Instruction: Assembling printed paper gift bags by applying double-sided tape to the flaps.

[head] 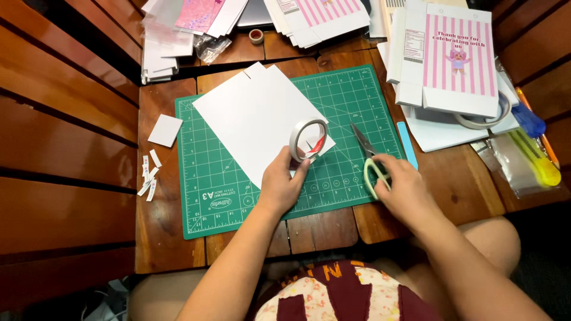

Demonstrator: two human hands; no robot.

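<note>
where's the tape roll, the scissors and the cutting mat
tape roll [307, 140], head view, on its outer band
scissors [362, 140], head view, on the blades
cutting mat [208, 178], head view, on bare green surface at left

Roll of double-sided tape [308, 140], white with red core, held upright on edge over white card. Pale-green-handled scissors [370, 160], blades closed, flat on green cutting mat.
</note>
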